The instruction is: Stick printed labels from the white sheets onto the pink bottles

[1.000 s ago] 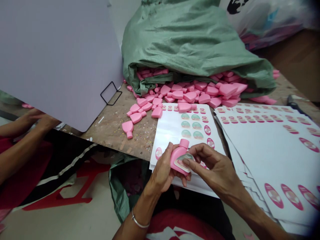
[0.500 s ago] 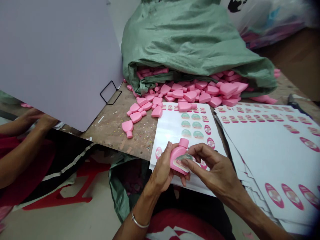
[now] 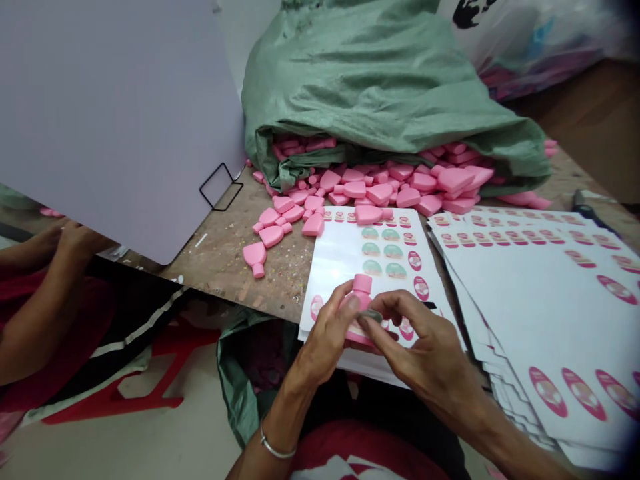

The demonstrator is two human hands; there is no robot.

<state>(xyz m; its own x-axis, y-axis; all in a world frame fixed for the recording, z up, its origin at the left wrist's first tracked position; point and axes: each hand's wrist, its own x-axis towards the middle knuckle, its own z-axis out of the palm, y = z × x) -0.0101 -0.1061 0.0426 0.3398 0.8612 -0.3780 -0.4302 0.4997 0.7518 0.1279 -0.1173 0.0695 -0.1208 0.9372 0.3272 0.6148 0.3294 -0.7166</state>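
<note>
My left hand (image 3: 327, 330) is closed around a small pink toy bottle (image 3: 362, 285), cap end up, above the near part of a sticker sheet (image 3: 333, 267). A green and white sticker (image 3: 371, 316) lies partly against the bottle's front. My right hand (image 3: 417, 333) pinches the sticker's right edge between thumb and forefinger, and my left thumb rests on its other side. Fingers hide much of the bottle's lower body. On the sheet, rows of green stickers (image 3: 371, 250) and pink oval stickers (image 3: 415, 261) show.
A green sack (image 3: 370, 80) spills many pink bottles (image 3: 380, 193) over the wooden table (image 3: 220, 257). More sticker sheets (image 3: 530, 300) are stacked at right. A grey panel (image 3: 115, 113) stands at left, with a co-worker's arms (image 3: 50, 287) beyond. An open green bag (image 3: 235, 380) sits below the table edge.
The bottle has turned more upright in my left hand. My left thumb has moved onto its front, and the sticker's free part now lies tilted closer to the bottle.
</note>
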